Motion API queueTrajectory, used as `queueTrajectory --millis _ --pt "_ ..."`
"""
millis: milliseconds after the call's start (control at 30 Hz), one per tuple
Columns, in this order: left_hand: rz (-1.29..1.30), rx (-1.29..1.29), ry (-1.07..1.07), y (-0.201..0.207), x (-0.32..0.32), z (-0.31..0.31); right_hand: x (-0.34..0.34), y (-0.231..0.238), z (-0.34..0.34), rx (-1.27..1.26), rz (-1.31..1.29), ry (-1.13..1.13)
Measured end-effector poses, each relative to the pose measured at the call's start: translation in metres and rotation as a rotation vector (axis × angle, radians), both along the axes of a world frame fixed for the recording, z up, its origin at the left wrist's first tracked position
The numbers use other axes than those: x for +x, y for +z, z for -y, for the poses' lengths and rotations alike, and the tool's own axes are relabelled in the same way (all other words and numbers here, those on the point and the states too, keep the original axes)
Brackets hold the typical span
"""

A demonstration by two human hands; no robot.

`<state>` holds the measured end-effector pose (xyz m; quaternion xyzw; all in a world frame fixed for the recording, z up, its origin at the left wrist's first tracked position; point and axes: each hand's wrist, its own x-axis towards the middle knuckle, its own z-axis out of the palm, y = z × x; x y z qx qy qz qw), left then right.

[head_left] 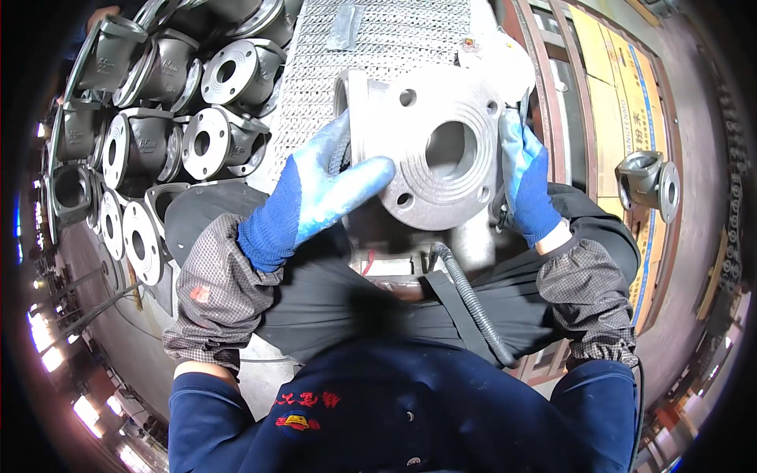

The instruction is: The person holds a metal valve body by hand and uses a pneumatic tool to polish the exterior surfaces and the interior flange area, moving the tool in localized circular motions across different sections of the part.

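A grey metal flanged valve body (443,201) is in front of me, its round bolt-holed flange with a large central bore facing up toward me. My left hand (327,189), in a blue glove with a pale coated palm, grips its left side, the thumb lying against the casting beside the flange. At the right edge of the flange is my right hand (526,169), also gloved, its fingers pointing away from me and closed against the casting. Part of the right fingers is hidden. A thin dark edge shows by those fingertips; I cannot make out what it is.
Several similar flanged castings (142,146) are stacked at the left. A textured, woven-looking surface (307,87) lies beyond the work. At the right, another small flanged casting (648,185) sits on yellow boxes (603,75). A ribbed hose (473,303) runs between my legs.
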<state>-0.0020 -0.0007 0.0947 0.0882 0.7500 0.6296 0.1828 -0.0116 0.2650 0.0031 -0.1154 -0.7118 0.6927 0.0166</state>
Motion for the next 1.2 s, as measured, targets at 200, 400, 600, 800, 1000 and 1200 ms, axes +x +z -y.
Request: queueTrajectory --millis 200,400,600,800,1000,1200 --pt "0.167 0.055 0.037 0.017 -0.006 -0.004 -0.022 0.008 0.002 -0.092 0.216 -0.021" --pt "-0.866 -0.312 -0.113 -0.013 -0.013 0.03 -0.024 0.032 0.025 -0.555 0.47 0.107" --pt "-0.8 -0.303 0.048 -0.015 -0.022 0.028 -0.04 0.019 0.02 -0.62 0.442 0.086" --pt "-0.641 -0.199 0.232 -0.021 -0.038 0.032 -0.066 0.026 0.032 -0.4 0.536 -0.004" --pt "-0.528 -0.036 0.294 -0.022 -0.041 0.032 -0.062 0.04 0.039 0.025 0.414 0.161" --pt "-0.676 -0.232 0.253 -0.023 -0.038 0.044 -0.055 0.027 0.057 0.03 0.266 0.077"
